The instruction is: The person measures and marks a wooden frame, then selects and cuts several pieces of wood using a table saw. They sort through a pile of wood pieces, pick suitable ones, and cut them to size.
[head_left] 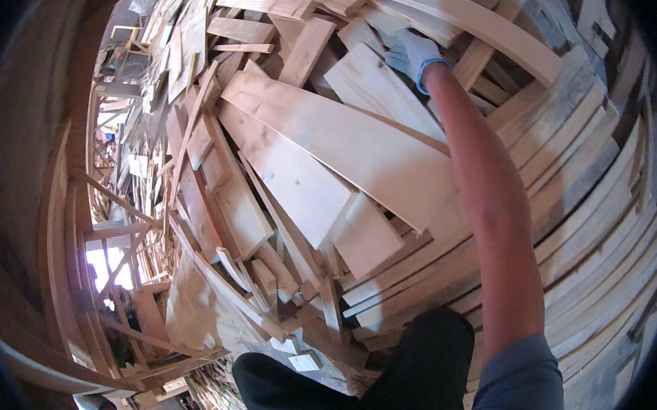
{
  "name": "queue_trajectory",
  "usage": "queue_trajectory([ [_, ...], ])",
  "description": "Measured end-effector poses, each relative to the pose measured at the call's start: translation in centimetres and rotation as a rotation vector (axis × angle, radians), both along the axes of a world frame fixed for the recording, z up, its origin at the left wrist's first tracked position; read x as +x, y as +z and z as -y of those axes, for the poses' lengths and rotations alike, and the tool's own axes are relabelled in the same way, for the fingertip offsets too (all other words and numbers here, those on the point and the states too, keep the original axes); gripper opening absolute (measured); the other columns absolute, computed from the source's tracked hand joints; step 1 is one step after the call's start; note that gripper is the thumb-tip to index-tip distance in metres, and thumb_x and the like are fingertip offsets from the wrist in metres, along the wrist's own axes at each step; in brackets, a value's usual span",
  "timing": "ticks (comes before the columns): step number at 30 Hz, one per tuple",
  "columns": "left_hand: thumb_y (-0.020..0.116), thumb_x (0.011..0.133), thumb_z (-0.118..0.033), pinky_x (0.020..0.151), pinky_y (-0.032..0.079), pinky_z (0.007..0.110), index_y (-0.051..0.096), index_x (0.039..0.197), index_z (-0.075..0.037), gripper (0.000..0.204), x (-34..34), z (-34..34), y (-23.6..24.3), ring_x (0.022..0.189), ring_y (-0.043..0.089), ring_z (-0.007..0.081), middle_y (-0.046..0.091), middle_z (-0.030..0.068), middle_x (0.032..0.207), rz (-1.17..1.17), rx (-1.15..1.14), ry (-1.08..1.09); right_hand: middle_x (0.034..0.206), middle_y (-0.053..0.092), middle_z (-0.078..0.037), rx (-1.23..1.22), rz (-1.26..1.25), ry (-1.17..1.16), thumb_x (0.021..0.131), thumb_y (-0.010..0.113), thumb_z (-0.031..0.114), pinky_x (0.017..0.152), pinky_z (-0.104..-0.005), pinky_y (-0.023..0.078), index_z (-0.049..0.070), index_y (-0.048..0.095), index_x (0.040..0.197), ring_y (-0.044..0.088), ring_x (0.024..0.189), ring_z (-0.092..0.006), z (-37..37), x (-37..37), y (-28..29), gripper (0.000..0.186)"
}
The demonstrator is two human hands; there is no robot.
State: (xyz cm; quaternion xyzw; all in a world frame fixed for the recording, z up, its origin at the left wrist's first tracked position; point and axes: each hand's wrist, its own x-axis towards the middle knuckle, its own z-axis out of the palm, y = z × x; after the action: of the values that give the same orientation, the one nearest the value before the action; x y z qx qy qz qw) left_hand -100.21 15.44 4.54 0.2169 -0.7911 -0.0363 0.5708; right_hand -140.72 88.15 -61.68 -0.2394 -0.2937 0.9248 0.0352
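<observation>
Counting two pale fabric gloves, one around each hand's fingers; counting three broad, long, pale wooden planks just below the right fingers, one grey fabric sleeve and two black-trousered knees well below.

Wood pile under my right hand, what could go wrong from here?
The overlapping boards lie at odd angles, so shifting one might make others slide. The gloved right hand, among them, could get pinched. The bare forearm, stretched over them, might get scraped on their edges.
</observation>
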Motion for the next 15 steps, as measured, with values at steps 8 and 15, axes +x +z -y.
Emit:
queue_trajectory([
  [8,0.047,0.103,-0.034,0.064,0.052,0.034,0.072,0.107,0.005,0.046,1.6,-1.6,0.8,0.075,0.062,0.019,0.069,0.011,0.092,-0.028,0.005,0.054,0.092,0.065,-0.011,-0.11,-0.008,-0.013,0.102,0.057,0.032,0.066,-0.0353,0.059,0.009,0.059,0.101,0.064,0.078,-0.025,-1.2,-4.3,-1.8,0.022],
  [15,0.047,0.103,-0.033,0.062,0.051,0.034,0.073,0.104,0.005,0.046,1.9,-2.1,1.0,0.072,0.061,0.0181,0.069,0.0098,0.087,-0.02,0.0,0.087,0.072,0.055,-0.008,-0.456,-0.227,-0.159,0.09,0.071,0.026,0.048,-0.0316,0.054,0.01,0.054,0.091,0.057,0.058,-0.0202,0.7,-7.4,-0.8,0.023],
])
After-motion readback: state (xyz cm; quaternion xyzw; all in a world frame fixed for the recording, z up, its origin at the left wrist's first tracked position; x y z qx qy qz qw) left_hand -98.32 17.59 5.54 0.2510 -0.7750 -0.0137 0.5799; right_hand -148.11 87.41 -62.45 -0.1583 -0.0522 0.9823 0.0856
